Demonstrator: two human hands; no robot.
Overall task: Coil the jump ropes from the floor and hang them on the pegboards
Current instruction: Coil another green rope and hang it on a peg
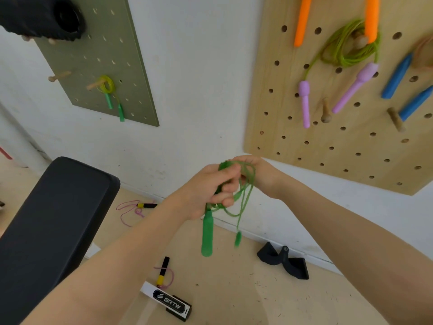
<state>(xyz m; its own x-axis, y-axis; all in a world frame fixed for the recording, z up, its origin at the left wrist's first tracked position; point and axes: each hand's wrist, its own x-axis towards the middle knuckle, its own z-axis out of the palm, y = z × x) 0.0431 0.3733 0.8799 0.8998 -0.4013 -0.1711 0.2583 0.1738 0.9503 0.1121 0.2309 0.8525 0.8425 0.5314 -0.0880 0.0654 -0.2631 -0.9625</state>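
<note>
A green jump rope (pixel 243 195) is gathered in loops between both hands in front of the wall. My left hand (pixel 206 191) grips the loops, and one green handle (pixel 207 235) hangs below it. My right hand (pixel 260 174) holds the far side of the coil; the second handle (pixel 238 239) dangles on a strand. A pink rope (pixel 128 211) with black-and-yellow handles (pixel 162 270) lies on the floor. The wooden pegboard (pixel 339 141) at right carries coiled ropes with purple, orange and blue handles. The green pegboard (pixel 100 55) at left holds a small green-handled rope (pixel 110 95).
A black padded bench (pixel 46 226) fills the lower left. On the floor lie a black strap handle (pixel 284 261) near the wall and a black-and-white BRTW box (pixel 171 304). Free wooden pegs (pixel 326 111) stick out of both boards. A black tyre-like object (pixel 46 17) sits top left.
</note>
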